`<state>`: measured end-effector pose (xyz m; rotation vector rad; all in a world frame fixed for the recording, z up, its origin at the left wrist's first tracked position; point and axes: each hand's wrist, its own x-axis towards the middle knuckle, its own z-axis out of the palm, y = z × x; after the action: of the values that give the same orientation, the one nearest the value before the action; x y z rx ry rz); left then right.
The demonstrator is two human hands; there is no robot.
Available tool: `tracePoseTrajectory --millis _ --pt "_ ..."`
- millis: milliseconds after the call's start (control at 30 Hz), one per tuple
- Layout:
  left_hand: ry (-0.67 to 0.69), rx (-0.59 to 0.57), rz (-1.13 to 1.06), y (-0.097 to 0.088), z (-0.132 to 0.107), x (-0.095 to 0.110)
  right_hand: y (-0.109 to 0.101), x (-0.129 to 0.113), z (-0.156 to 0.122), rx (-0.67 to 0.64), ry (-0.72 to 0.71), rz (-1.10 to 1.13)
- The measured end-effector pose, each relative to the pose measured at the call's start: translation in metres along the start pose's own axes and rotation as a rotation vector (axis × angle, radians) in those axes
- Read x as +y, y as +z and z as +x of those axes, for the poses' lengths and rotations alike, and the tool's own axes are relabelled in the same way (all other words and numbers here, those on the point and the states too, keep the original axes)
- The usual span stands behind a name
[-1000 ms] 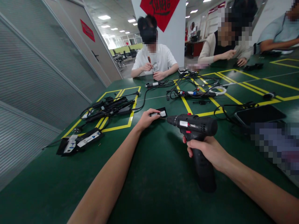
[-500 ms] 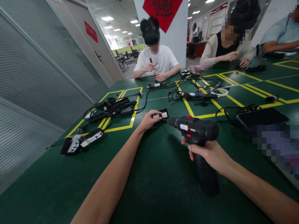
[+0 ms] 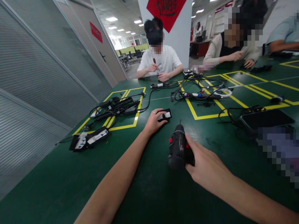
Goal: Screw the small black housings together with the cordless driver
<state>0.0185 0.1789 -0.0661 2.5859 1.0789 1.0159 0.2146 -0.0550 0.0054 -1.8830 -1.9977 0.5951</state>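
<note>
The left hand (image 3: 154, 121) pinches a small black piece (image 3: 167, 115) between thumb and fingers. The piece has white parts and sits on the green surface (image 3: 140, 186), well in from the left edge. The right hand (image 3: 205, 158) is wrapped around a black drill (image 3: 177, 147), and its thin tip (image 3: 180, 122) aims at the far edge. The tip is blurry, but it seems near the piece and not touching it. Black wires (image 3: 123, 105) lie by the left edge. A person (image 3: 161, 59) sits at the far edge.
</note>
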Motion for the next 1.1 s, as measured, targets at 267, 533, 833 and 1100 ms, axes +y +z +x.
tracePoseTrajectory --millis 267,533,833,1100 --pt "0.026 0.020 0.023 0.002 0.001 -0.001 0.017 -0.021 0.035 -0.015 0.046 -0.163" --pt "0.096 0.043 0.064 0.003 0.001 -0.004 -0.004 -0.014 0.063 -0.196 -0.046 -0.041" --pt "0.093 0.062 0.078 -0.001 0.000 0.004 0.007 -0.017 0.043 -0.165 0.031 0.016" --pt "0.065 0.174 -0.004 -0.020 0.010 0.037 -0.027 -0.009 0.084 0.194 0.001 0.065"
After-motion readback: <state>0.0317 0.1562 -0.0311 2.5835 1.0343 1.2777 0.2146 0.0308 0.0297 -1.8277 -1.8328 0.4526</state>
